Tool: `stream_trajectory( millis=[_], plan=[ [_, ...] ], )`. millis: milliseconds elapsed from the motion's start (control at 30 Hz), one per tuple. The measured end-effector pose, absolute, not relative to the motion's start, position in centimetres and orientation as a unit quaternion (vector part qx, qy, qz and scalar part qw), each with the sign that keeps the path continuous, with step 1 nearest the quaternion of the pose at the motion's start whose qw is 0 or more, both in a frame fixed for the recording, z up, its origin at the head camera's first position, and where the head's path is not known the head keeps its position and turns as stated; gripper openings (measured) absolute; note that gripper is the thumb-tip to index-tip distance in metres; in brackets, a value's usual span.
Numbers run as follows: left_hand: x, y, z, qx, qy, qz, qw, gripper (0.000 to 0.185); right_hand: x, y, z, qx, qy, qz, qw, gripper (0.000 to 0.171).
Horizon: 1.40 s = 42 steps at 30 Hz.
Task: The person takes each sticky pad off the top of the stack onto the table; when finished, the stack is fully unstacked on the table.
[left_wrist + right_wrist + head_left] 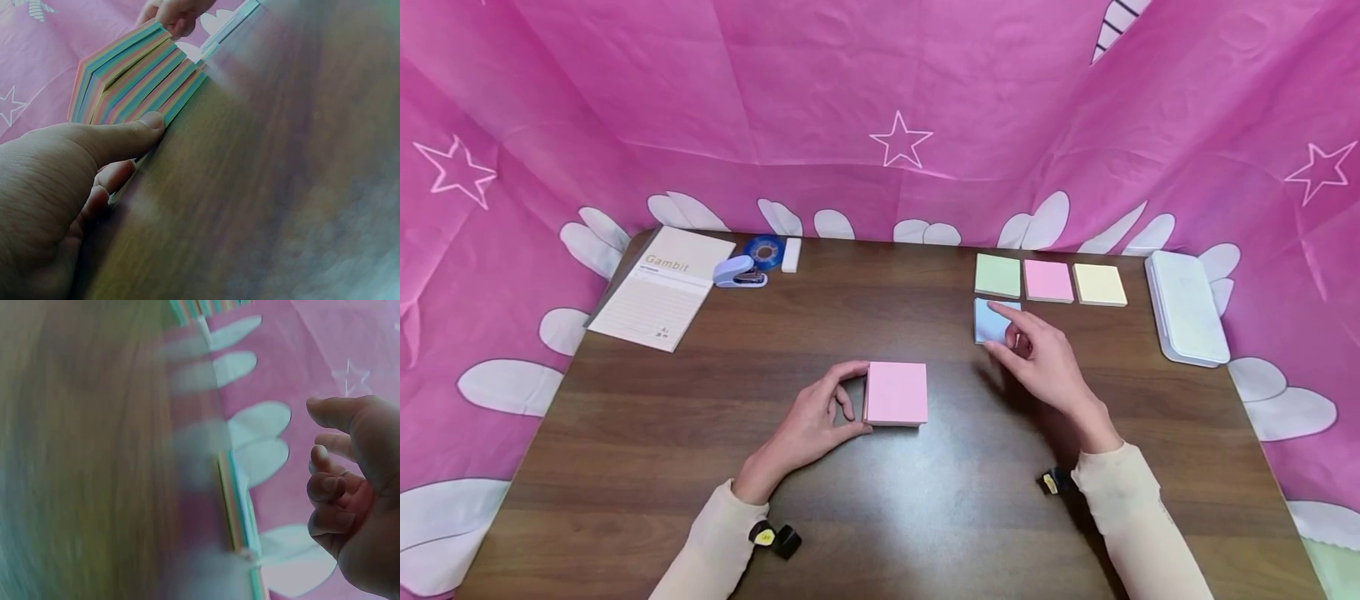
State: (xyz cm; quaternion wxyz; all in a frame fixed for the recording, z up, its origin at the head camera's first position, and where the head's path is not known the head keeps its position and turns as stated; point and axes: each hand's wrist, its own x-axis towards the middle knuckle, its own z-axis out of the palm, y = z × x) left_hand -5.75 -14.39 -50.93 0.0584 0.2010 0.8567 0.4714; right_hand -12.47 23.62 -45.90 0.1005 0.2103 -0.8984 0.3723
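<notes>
While the left hand (816, 425) pinches the sticky-note block (896, 393) by its near-left edge, thumb on the front corner and fingers curled over the back, the block sits flat on the wooden table (880, 517) at mid-table. Top sheet is pink; the left wrist view shows the side as striped layers of pink, blue, green and yellow (134, 78), slightly fanned, so it's a multicolour stack

Right of that grip, the right hand (1037, 354) hovers with fingers loosely spread, holding nothing, index tip over a blue note pile (988, 321). Just beyond that pile is a row of three: green pile (997, 276), pink pile (1048, 281), yellow pile (1099, 284)

Judging progress: four colour piles are started and thin, the block looks thick, so sorting seems early, most sheets left to peel

Further right of the piles, a white case (1187, 308). Far left of the grip: a notepad (658, 287), a stapler (739, 272), a blue tape roll (765, 250), a white eraser (791, 254). Pink star-print cloth (880, 117) walls it all in
</notes>
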Motion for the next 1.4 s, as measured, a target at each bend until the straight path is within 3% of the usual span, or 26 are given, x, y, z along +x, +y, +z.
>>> stream_trajectory(
  millis=[433,667,867,1400],
  plan=[
    [-5.8,-14.4,-51.0,0.199,0.857,0.471,0.060,0.093,-8.8,17.5,-44.8,0.274,-0.880,0.383,0.051,0.056],
    [-5.9,-14.4,-51.2,0.206,0.854,0.475,0.055,0.091,-7.0,14.6,-45.3,0.246,-0.905,0.348,-0.004,0.080],
    [-5.9,-14.4,-51.2,0.205,0.856,0.471,0.059,0.091,-6.2,13.4,-45.9,0.232,-0.921,0.314,-0.002,0.095],
    [-6.0,-14.5,-51.3,0.212,0.853,0.475,0.052,0.090,-6.7,14.0,-45.9,0.234,-0.907,0.349,-0.001,0.092]
  ],
)
